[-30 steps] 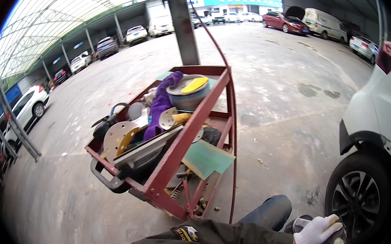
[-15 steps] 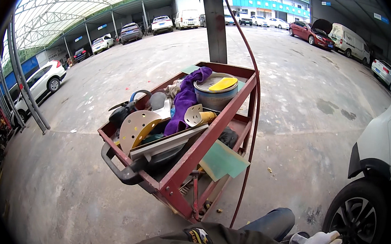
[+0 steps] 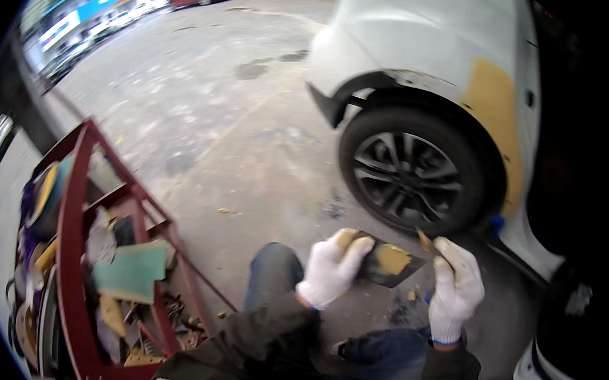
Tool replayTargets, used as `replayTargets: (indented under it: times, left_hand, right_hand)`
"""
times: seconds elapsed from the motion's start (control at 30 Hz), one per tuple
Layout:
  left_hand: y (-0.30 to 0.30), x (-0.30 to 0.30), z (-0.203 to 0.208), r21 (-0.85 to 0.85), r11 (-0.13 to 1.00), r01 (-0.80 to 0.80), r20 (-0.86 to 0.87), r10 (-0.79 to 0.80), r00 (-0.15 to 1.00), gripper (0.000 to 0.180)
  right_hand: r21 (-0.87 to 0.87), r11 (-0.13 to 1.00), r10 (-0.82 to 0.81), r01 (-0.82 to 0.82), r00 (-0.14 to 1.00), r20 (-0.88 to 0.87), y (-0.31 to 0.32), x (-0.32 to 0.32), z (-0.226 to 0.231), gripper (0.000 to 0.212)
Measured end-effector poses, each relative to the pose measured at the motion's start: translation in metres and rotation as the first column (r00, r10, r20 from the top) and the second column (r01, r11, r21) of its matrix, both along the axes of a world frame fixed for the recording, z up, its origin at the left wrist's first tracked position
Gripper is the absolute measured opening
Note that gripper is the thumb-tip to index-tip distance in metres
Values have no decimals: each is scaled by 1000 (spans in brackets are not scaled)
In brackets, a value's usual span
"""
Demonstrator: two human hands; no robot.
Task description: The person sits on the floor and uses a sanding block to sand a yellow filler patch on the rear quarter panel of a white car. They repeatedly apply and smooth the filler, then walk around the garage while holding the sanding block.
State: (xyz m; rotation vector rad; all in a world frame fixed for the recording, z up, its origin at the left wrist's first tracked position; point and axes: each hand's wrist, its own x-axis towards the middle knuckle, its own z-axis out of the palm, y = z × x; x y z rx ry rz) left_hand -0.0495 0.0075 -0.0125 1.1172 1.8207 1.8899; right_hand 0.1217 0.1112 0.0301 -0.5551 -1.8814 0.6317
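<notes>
1. Two knitted white gloves are worn, with tan smears visible on the fingers; dark cloth sleeves are seen behind them.
2. By the left hand (image 3: 334,267), a thin, flat, dark plate (image 3: 370,269) with straight edges is pinched at its near-left side, between thumb and curled fingers.
3. On the plate, a pasty, mustard-coloured smear (image 3: 392,258) is spread, matte and uneven in outline.
4. By the right hand (image 3: 458,287), a slim, tan-coated spreader (image 3: 427,244) is pinched between thumb and fingers, its narrow end pointed up and leftward, near the plate's right corner; whether the two touch cannot be told.
5. Both tools are held in front of a black rubber tyre (image 3: 358,169), by which a spoked metallic wheel (image 3: 408,178) is ringed.
6. Above the tyre, a smooth, curved white car body (image 3: 416,25) is marked by a dull yellowish patch (image 3: 493,98).
7. At left, a red metal trolley (image 3: 71,226) is loaded with clutter, including a ragged-edged green sheet (image 3: 129,270).
</notes>
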Motion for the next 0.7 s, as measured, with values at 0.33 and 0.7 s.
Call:
replayTargets:
  times: [0.33,0.7]
  left_hand:
    - [4,5,-2,11,999,47,100,-47,994,19]
    - [13,19,-10,182,983,26,175,-59,983,17]
  right_hand:
    - [-351,869,432,-348,880,197,24,32,2,22]
    - [-757,619,-125,-209,926,-357,26,10,-53,20]
